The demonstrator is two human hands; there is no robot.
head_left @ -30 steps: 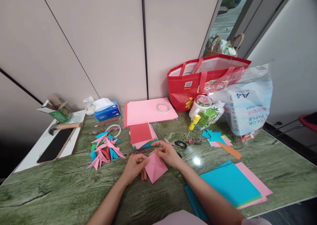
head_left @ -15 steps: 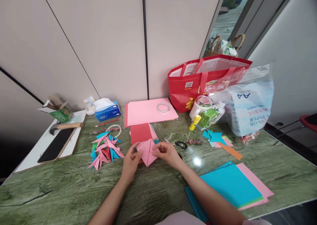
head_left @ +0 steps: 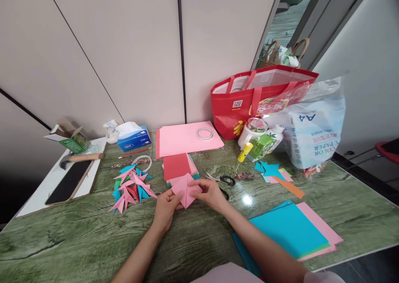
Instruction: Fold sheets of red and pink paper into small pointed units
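Note:
A pink folded paper [head_left: 187, 188], diamond-shaped with a crease down its middle, is held above the green table between both hands. My left hand [head_left: 166, 206] is closed on its left edge, thumb on top. My right hand [head_left: 209, 195] pinches its right edge between thumb and fingers. Just behind the paper lies a stack of square coloured papers [head_left: 176, 167], red on top. To the left sits a cluster of folded pink, blue and red paper pieces [head_left: 132, 189]. Scissors [head_left: 222, 178] with black handles lie behind my right hand.
Blue and pink paper sheets [head_left: 289, 229] lie under and beside my right forearm. A glue stick [head_left: 245, 152], white jug [head_left: 252, 131] and red bag [head_left: 230, 112] stand at the back right. A tissue box [head_left: 134, 141], hammer [head_left: 82, 158] and phone [head_left: 69, 182] are at the left.
The left fingers, raised behind the paper before, are now curled in by its left edge. The paper stays in both hands at nearly the same place; the view has shifted slightly.

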